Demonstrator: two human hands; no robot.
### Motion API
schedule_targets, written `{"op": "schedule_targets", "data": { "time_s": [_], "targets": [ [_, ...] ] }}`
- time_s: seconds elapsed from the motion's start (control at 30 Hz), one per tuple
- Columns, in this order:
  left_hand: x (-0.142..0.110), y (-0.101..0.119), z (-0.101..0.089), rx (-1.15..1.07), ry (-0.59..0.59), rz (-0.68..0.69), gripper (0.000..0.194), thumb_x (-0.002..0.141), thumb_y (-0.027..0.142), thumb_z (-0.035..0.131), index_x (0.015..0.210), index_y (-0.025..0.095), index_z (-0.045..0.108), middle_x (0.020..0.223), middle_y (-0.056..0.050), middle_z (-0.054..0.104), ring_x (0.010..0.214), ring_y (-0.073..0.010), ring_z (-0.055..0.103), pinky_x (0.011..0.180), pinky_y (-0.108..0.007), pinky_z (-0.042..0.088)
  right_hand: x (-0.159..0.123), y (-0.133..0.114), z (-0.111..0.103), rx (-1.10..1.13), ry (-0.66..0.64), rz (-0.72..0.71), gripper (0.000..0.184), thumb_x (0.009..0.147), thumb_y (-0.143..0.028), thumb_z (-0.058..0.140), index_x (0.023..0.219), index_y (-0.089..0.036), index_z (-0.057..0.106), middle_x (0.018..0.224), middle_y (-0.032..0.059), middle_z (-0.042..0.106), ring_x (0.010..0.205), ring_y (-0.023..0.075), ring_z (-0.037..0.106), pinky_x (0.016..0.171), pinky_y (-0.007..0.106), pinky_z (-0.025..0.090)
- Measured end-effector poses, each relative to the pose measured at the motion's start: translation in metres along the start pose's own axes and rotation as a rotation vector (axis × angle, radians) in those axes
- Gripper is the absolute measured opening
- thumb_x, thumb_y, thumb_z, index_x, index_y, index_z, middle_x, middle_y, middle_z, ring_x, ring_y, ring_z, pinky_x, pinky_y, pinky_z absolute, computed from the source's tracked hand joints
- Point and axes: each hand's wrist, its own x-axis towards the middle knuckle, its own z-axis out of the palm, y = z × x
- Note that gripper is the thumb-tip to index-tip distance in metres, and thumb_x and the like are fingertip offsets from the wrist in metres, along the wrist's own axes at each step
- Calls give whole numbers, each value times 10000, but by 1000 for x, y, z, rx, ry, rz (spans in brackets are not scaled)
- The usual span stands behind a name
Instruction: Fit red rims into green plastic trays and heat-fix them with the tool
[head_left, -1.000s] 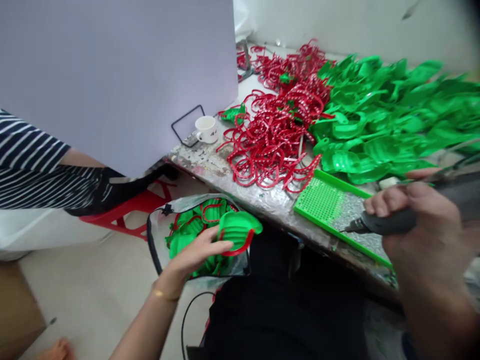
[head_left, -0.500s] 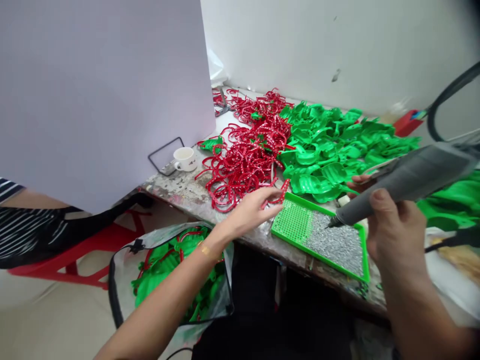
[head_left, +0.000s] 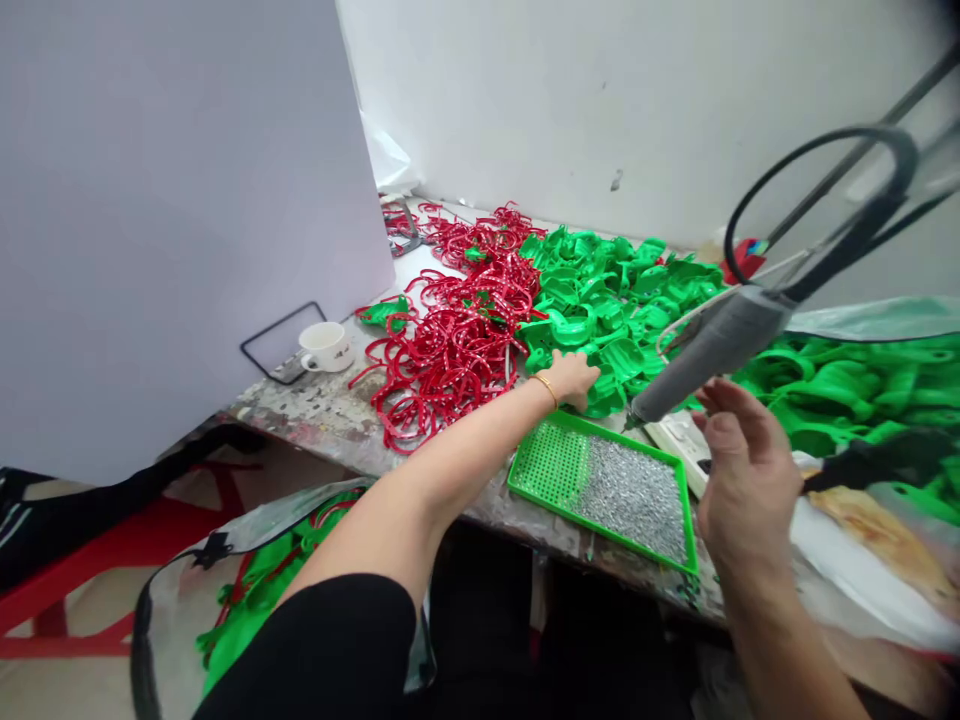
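Observation:
My left hand (head_left: 574, 380) reaches onto the near edge of the pile of green curved plastic pieces (head_left: 611, 275). Its fingers are spread and bent down over the pieces, the tips partly hidden. A grey electric screwdriver (head_left: 709, 355) hangs tilted from its cable, bit pointing down-left above a green tray (head_left: 551, 460). Just below the screwdriver's body, my right hand (head_left: 750, 480) is open, with fingers loosely curved and no grip on the tool. Small silver screws (head_left: 637, 495) cover the right part of the tray; its dotted left part is bare.
Red dotted straps (head_left: 457, 350) lie heaped left of the green pile. A white mug (head_left: 327, 347) stands near a black wire frame (head_left: 279, 343). More green pieces (head_left: 840, 390) fill a bag at right. A clear bag (head_left: 255, 590) sits below the table, beside a red stool (head_left: 75, 600).
My left hand has moved from beside the red straps to the green pieces, and the red strap at its fingers is gone. My right hand has let go of the screwdriver, which now hangs.

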Motion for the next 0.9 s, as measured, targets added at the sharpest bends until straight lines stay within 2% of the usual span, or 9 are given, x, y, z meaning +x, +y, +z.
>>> {"op": "schedule_targets", "data": {
  "time_s": [0.17, 0.27, 0.33, 0.5, 0.6, 0.7, 0.77, 0.8, 0.9],
  "targets": [
    [-22, 16, -33, 176, -2, 190, 747, 495, 115, 740, 1205, 163, 513, 1234, -150, 488, 1201, -367, 365, 1062, -561, -9, -27, -5, -9, -113, -19, -16, 372, 819, -332, 617, 1150, -169, 564, 1179, 103, 587, 1069, 210, 572, 958, 404, 430],
    [-68, 37, -58, 439, 60, 393, 681, 619, 218, 702, 1250, 148, 455, 1192, -145, 513, 1159, -336, 434, 1076, -553, -10, -33, 0, -9, -133, -172, 145, 372, 813, -378, 616, 1130, -190, 561, 1128, 93, 616, 998, 209, 602, 860, 367, 482],
    [-111, 53, -69, 534, 62, 417, 647, 633, 248, 698, 1229, 177, 457, 1184, -127, 525, 1124, -320, 475, 1084, -554, 4, -35, 1, -6, -121, -306, 239, 399, 818, -415, 597, 1152, -205, 541, 1113, 91, 625, 964, 203, 612, 790, 333, 505],
    [-211, 80, -66, 552, -138, 381, 631, 631, 275, 707, 1200, 162, 459, 1134, -128, 557, 1076, -295, 519, 1106, -517, 94, -53, -6, 4, -161, -781, 446, 408, 823, -439, 577, 1156, -205, 550, 1028, 65, 642, 899, 189, 614, 773, 302, 501],
    [-244, 84, -60, 445, -197, 326, 640, 646, 263, 705, 1225, 166, 450, 1130, -124, 570, 1070, -279, 532, 1107, -494, 143, -71, -8, 7, -179, -1025, 499, 371, 823, -412, 583, 1128, -201, 569, 944, 42, 647, 866, 186, 605, 770, 307, 489],
    [-265, 80, -63, 298, -183, 301, 713, 675, 274, 711, 1316, 217, 403, 1215, -117, 560, 1141, -280, 514, 1121, -498, 102, -86, -5, 10, -113, -1110, 551, 322, 836, -398, 565, 1081, -190, 584, 870, 29, 628, 795, 162, 581, 687, 274, 473],
    [-277, 73, -67, 217, -99, 273, 781, 678, 309, 732, 1367, 262, 367, 1339, -115, 490, 1254, -296, 432, 1134, -499, 32, -94, -2, 12, -66, -1034, 645, 321, 824, -414, 571, 1035, -173, 583, 777, 11, 592, 684, 135, 555, 580, 240, 443],
    [-283, 68, -67, 164, 5, 242, 812, 668, 325, 746, 1379, 284, 356, 1397, -108, 435, 1307, -304, 369, 1137, -496, 11, -97, 0, 14, -37, -958, 707, 336, 809, -429, 585, 1019, -167, 577, 732, -2, 568, 617, 118, 533, 527, 224, 416],
    [-300, 52, -49, -248, 537, 83, 843, 684, 364, 736, 1402, 330, 296, 1487, -77, 307, 1379, -295, 243, 1147, -473, 74, -104, 1, 21, 63, -713, 851, 384, 756, -469, 632, 977, -161, 569, 675, -23, 540, 499, 80, 479, 468, 201, 375]
  ]
}}
